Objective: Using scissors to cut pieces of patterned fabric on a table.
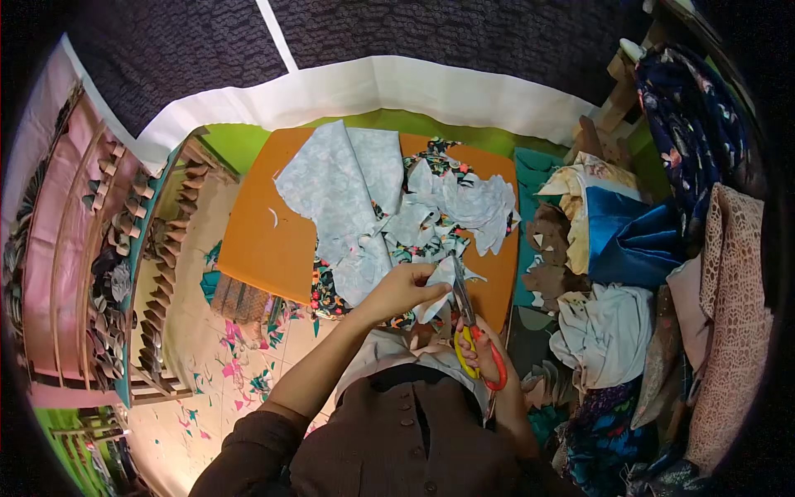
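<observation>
My left hand [404, 291] is closed on a small pale piece of fabric [436, 306], pinched between thumb and fingers. Beside it my right hand [489, 354] grips a pair of scissors [464, 300] with yellow and red handles; the metal blades point away from me, against the edge of the held piece. Just beyond both hands, a large pale-backed floral cloth [331, 190] spreads over an orange board [257, 224]. Crumpled cut pieces [476, 203] of the same cloth lie to its right, and its dark flowered face [325, 286] shows along the near edge.
Folded and heaped fabrics, among them a blue satin cloth [625, 236] and a white cloth [603, 331], crowd the right side. Wooden racks of shoe forms [161, 282] stand at left. Pink and green scraps [236, 352] litter the tiled floor. A white-bordered dark curtain [447, 37] hangs ahead.
</observation>
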{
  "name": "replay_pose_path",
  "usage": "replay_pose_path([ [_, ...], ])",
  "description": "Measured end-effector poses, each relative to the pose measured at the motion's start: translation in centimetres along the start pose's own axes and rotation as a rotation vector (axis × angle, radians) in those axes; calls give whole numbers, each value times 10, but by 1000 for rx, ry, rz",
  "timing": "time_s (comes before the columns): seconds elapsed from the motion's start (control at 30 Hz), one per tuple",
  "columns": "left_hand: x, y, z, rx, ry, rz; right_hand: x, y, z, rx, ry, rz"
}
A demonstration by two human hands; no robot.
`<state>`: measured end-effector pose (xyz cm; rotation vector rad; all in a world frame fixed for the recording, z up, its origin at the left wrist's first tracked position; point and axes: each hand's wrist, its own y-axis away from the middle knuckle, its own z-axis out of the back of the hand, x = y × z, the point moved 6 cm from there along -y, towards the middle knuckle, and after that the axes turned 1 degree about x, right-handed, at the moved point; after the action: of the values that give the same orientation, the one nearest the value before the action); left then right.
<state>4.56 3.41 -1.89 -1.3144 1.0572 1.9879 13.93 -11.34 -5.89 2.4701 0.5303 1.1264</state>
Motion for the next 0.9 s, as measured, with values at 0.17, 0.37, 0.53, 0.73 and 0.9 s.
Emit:
replay_pose_path([
  [0.17,-5,7,14,-264,308,-150,8,-9,-12,-29,125,66],
  [0.37,-1,9,17,-342,292,-122,20,-11,-24,64,470,320],
  [0.53,-4,12,17,-373,188,-97,15,-23,-14,42,256,261],
  [0.73,-17,12,16,-336,132,-43,26,-16,-15,1,473,235],
  [0.9,-16,3,16,-297,141,-26,32,-7,-14,7,481,254],
])
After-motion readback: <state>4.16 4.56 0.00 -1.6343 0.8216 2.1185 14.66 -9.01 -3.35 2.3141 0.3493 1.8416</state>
